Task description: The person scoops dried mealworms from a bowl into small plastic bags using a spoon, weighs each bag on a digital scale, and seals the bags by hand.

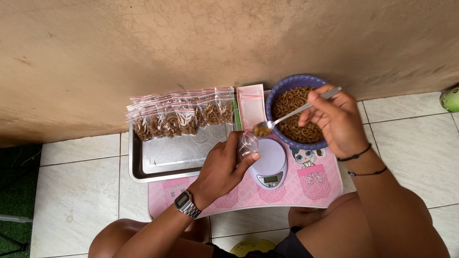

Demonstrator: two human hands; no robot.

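right hand [337,119] clamped on spoon [287,116], axis upper-right to lower-left | loaded tip just above bag [247,144] mouth | left hand [221,169] pinches bag, frame centre

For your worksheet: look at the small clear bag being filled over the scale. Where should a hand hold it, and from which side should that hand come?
Hold the small clear bag just under its open mouth, coming from the left and below, as the left hand does. The mouth faces up and right toward the loaded spoon, which the right hand brings from the purple bowl, so that side must stay open.
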